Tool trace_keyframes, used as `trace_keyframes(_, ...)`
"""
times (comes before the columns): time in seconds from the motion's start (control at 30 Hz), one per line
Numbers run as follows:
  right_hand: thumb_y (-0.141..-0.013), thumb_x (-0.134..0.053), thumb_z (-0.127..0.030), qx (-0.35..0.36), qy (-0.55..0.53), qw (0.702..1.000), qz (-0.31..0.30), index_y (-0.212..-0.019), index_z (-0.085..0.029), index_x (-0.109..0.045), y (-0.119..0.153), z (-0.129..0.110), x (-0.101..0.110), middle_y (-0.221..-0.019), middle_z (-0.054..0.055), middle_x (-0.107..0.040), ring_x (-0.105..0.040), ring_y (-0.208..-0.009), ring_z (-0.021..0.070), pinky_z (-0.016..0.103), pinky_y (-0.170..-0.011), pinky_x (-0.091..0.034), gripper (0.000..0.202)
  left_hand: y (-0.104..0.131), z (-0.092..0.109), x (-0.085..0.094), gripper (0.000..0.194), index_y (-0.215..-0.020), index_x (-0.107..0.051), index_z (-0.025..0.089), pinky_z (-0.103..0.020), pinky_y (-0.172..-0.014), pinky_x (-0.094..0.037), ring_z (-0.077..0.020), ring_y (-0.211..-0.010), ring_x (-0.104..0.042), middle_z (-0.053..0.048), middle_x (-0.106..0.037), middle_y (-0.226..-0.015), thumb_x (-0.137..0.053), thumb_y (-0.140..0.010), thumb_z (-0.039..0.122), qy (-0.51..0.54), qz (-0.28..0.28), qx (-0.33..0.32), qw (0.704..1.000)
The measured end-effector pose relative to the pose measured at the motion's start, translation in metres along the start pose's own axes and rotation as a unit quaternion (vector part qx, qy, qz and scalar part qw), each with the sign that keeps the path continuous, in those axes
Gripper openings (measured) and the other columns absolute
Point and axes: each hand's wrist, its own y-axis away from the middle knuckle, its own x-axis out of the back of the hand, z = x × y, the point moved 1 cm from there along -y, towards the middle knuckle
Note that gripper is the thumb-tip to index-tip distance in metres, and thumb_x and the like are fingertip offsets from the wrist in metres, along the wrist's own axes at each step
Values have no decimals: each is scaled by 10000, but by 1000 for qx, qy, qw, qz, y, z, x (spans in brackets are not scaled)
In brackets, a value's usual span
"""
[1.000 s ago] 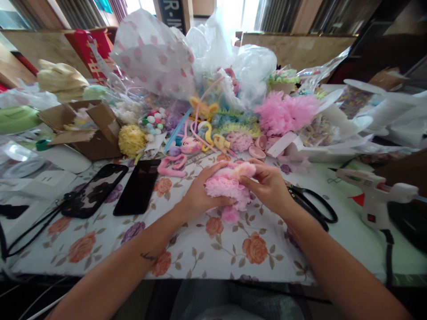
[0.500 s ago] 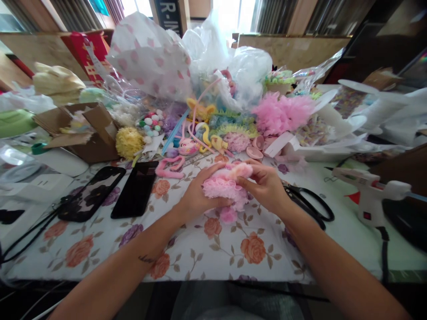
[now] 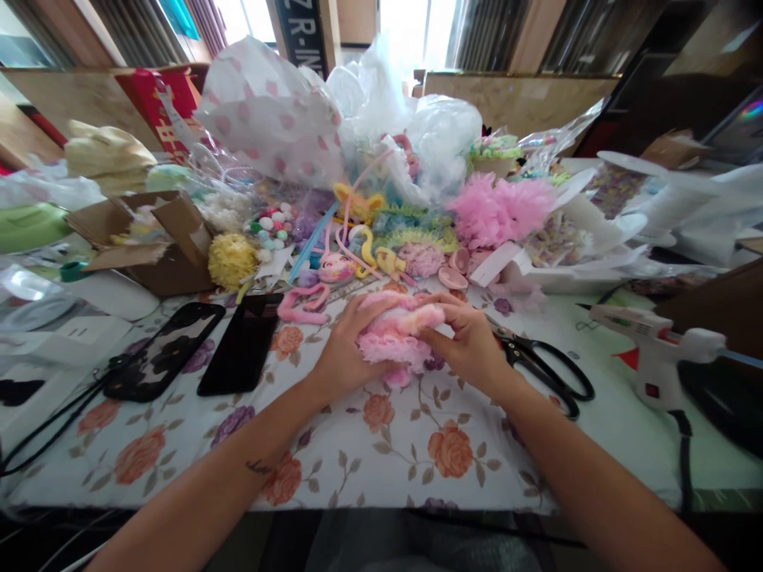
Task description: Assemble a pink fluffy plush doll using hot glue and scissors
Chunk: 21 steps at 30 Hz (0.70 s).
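Note:
Between my two hands is a fluffy pink craft piece (image 3: 393,338), with lacy ruffles on its near side and a plush pink and peach strip across its top. My left hand (image 3: 351,345) wraps the left side, thumb below and fingers over the far edge. On the other side, my right hand (image 3: 468,338) pinches the plush strip between thumb and fingers. A small pink puff shows at the bottom of the piece. Black-handled scissors (image 3: 545,365) lie just right of my right hand. A bent pink fuzzy stem (image 3: 304,304) rests beyond my left hand.
Two phones, one in a patterned case (image 3: 164,349) and one black (image 3: 242,345), lie at left. A glue gun (image 3: 661,349) stands at right. Behind are a cardboard box (image 3: 149,242), a yellow pom-pom (image 3: 232,260), pink tulle (image 3: 501,208) and plastic bags (image 3: 271,119).
The pink piece has tilted so more of its plush top shows, and it sits slightly further left. My right hand has shifted a little left with it; both hands keep hold.

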Motion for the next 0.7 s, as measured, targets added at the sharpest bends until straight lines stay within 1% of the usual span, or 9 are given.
trace_keyframes(0.07, -853, -671, -325, 16, 3, 1000, 3, -845, -231, -750, 1, 0, 0, -925, 39, -675, -632, -903, 191, 325, -819, -488, 123, 0, 1, 1, 676, -1314, -536, 284, -506, -1097, -375, -304, -1263, -488, -107, -566, -1313, -724, -723, 553, -26, 16, -28, 999)
trace_keyframes(0.2, -879, -632, -248, 62, 11, 998, 11, -825, -243, -745, 2, -3, -1, -913, 39, -668, -627, -899, 181, 323, -826, -484, 126, 2, 1, 3, 722, -1326, -524, 286, -536, -1077, -391, -322, -1248, -494, -118, -527, -1322, -725, -701, 585, -98, 75, -91, 988)
trace_keyframes(0.33, -890, -593, -208, 112, 27, 993, 34, -878, -253, -726, 5, -9, -2, -931, 49, -667, -622, -916, 193, 348, -830, -488, 141, 7, 1, 5, 716, -1326, -521, 287, -554, -1060, -401, -337, -1238, -495, -127, -510, -1336, -741, -700, 555, -147, 124, -136, 972)
trace_keyframes(0.43, -901, -563, -218, 139, 53, 988, 44, -886, -242, -708, 10, -14, -4, -917, 61, -672, -618, -899, 206, 368, -814, -495, 148, 12, 3, 6, 657, -1339, -518, 299, -533, -1033, -431, -346, -1249, -492, -124, -457, -1406, -715, -746, 503, -175, 135, -155, 963)
trace_keyframes(0.5, -905, -550, -216, 152, 67, 985, 53, -879, -236, -699, 14, -17, -5, -893, 63, -670, -616, -870, 210, 382, -809, -494, 153, 16, 3, 6, 639, -1344, -526, 310, -504, -1015, -456, -342, -1242, -503, -114, -432, -1435, -699, -758, 497, -181, 139, -159, 960)
trace_keyframes(0.6, -896, -556, -196, 163, 66, 982, 68, -903, -243, -688, 20, -18, -6, -908, 64, -667, -615, -861, 215, 398, -816, -490, 140, 19, 4, 6, 668, -1362, -514, 330, -484, -994, -480, -340, -1230, -515, -99, -423, -1453, -697, -747, 514, -182, 146, -161, 959)
trace_keyframes(0.7, -879, -569, -162, 162, 54, 983, 67, -930, -246, -678, 24, -18, -6, -942, 62, -658, -611, -890, 217, 404, -841, -484, 147, 21, 3, 6, 714, -1391, -483, 336, -497, -1016, -465, -354, -1260, -492, -92, -400, -1475, -712, -734, 495, -174, 142, -174, 959)
